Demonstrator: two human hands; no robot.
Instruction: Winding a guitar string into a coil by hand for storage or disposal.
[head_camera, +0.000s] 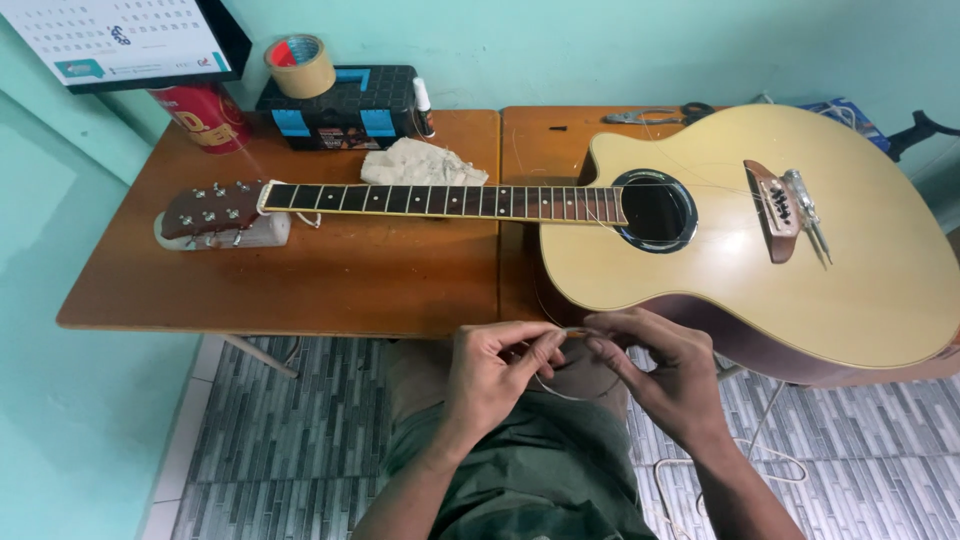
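Mint-green walls back two wooden tables (330, 280) pushed together across the middle of the frame. Low in the centre, the left hand (492, 372) and right hand (668, 368) meet over the lap, fingertips pinched on a thin coiled guitar string (562, 392). Just above them an acoustic guitar (720, 240) lies flat, body at right, headstock (212, 210) at left resting on a white block. Farther up sit a crumpled cloth (420, 163), black toolbox (340, 108), tape roll (300, 65), red can (205, 115) and scissors (660, 115).
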